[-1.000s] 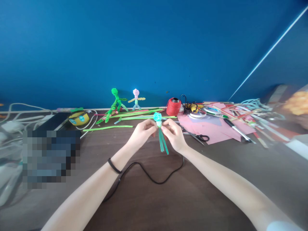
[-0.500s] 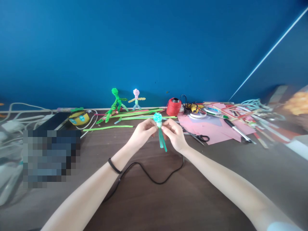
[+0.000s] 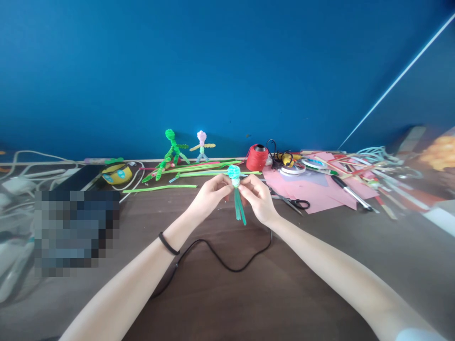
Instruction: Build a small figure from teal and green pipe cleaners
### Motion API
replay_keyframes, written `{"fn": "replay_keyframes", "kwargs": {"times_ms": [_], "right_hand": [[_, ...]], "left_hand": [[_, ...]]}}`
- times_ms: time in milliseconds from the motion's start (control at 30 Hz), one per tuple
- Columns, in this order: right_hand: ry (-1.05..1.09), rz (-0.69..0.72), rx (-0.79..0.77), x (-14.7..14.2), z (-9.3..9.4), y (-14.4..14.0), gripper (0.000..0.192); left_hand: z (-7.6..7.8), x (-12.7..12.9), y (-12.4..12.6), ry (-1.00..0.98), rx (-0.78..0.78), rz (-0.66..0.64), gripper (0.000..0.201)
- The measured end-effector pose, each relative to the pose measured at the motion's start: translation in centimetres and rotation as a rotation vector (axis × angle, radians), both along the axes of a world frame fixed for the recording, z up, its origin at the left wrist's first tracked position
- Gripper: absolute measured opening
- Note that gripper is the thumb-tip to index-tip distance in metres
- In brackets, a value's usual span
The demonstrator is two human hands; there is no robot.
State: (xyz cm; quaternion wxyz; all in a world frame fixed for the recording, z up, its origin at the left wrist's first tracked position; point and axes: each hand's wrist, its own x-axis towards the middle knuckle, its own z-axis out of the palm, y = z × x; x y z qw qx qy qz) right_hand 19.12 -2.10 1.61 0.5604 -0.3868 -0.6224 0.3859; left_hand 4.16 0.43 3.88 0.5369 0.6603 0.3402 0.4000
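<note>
Above the middle of the table I hold a small pipe cleaner figure [image 3: 233,173] between both hands. Its round head is turquoise, a pale band lies under it, and two dark green strands hang straight down. My left hand [image 3: 214,192] pinches the figure from the left at the pale band, thumb against index finger. From the other side my right hand [image 3: 259,196] grips it at the same height, fingers closed. The fingertips hide part of the band. Beyond them, a green pipe cleaner figure [image 3: 171,149] and a pink-headed one [image 3: 202,142] stand against the wall.
Loose green pipe cleaners [image 3: 209,166] lie behind my hands. Right of them are a red thread spool [image 3: 257,158], scissors [image 3: 293,202], pink paper [image 3: 316,201] and a marker [image 3: 351,193]. A black cable [image 3: 227,269] runs beneath my wrists. White cables [image 3: 21,184] crowd the left.
The turquoise head has shifted very slightly to the right, and the hanging strands have moved a little. Both hands keep their hold in nearly the same place.
</note>
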Motion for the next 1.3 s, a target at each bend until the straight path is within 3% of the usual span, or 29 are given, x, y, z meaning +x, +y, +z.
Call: {"fn": "replay_keyframes", "kwargs": {"times_ms": [267, 633, 967, 1300], "right_hand": [[0.013, 0.024, 0.022, 0.04, -0.11, -0.12, 0.019], [-0.123, -0.038, 0.093, 0.14, -0.18, -0.34, 0.018], [-0.144, -0.061, 0.077, 0.16, -0.24, -0.27, 0.017], [-0.198, -0.108, 0.111, 0.03, -0.04, -0.35, 0.016]], "left_hand": [[-0.12, -0.07, 0.05, -0.012, 0.002, -0.024, 0.006], [0.03, -0.05, -0.04, -0.012, 0.004, -0.058, 0.008], [-0.19, 0.24, 0.01, -0.102, -0.084, -0.03, 0.011], [-0.62, 0.35, 0.14, -0.078, -0.03, 0.008, 0.013]]}}
